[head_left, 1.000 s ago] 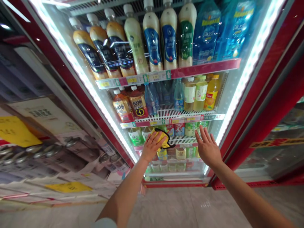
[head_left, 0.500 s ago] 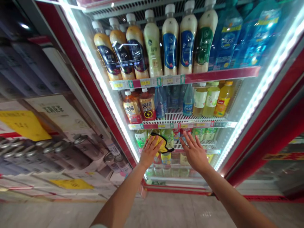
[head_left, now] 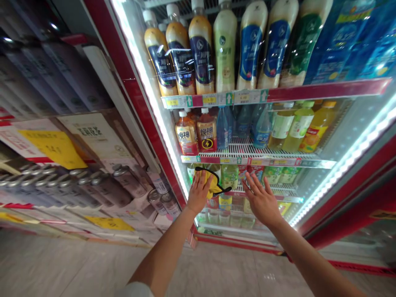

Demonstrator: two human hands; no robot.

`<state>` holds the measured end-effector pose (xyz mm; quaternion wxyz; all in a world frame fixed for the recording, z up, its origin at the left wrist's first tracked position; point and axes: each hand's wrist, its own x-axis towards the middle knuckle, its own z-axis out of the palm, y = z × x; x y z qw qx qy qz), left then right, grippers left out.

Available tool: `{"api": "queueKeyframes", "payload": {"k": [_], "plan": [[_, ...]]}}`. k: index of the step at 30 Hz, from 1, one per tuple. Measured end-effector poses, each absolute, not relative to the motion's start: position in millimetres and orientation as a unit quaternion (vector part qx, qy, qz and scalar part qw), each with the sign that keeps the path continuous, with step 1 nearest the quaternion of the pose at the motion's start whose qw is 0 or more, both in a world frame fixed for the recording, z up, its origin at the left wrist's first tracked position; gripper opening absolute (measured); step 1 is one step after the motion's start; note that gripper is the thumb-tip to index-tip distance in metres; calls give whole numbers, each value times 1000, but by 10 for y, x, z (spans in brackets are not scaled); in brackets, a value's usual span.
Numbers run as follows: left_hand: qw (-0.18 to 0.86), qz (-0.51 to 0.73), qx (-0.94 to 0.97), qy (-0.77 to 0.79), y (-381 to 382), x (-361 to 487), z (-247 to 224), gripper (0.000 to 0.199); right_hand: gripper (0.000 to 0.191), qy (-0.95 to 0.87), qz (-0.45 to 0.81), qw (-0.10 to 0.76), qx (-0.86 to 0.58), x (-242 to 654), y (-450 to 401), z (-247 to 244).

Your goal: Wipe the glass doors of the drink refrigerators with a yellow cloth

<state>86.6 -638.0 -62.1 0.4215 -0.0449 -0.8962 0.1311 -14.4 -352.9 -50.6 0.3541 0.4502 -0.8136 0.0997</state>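
Note:
My left hand [head_left: 198,193] lies against the glass door of a lit drinks fridge, its fingers laid over a yellow cloth [head_left: 215,187] with a black edge. The cloth is pressed between this hand and the glass, with part of it sticking out to the right. My right hand [head_left: 262,203] is flat with its fingers spread, and it appears to rest on the same glass. No object shows in it. Behind the glass, level with both hands, green-labelled bottles [head_left: 229,176] and red packs [head_left: 255,171] stand on a lower shelf, partly hidden by the hands and cloth.
Taller bottles [head_left: 225,53] fill the upper shelf, with smaller ones [head_left: 207,134] below. A red door frame [head_left: 148,128] edges the fridge on the left. Beside it, shelves carry rows of cans [head_left: 102,187] and yellow price tags [head_left: 54,147]. Grey floor tiles [head_left: 225,268] lie beneath.
The view has swung left, so the fridge sits further right and looks larger. Against the shelves, my left hand and the cloth appear nearer the left frame. The right hand stays flat and spread.

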Motion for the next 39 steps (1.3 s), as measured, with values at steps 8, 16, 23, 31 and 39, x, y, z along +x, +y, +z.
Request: {"api": "queueKeyframes", "payload": {"k": [8, 16, 23, 31, 39], "plan": [[407, 122, -15, -905, -6691, 948, -455, 78, 61, -787, 112, 359, 490, 60, -3836, -334], [423, 102, -73, -897, -6258, 678, -516, 73, 75, -779, 111, 377, 488, 32, -3948, -223], [437, 91, 7, -895, -6614, 931, -631, 72, 89, -782, 132, 371, 484, -74, -3921, -266], [442, 63, 81, -891, -6949, 1061, -618, 89, 87, -774, 135, 371, 495, -129, -3851, -281], [462, 14, 141, -876, -7046, 1214, -750, 103, 85, -772, 130, 368, 501, -163, -3792, -312]]}}
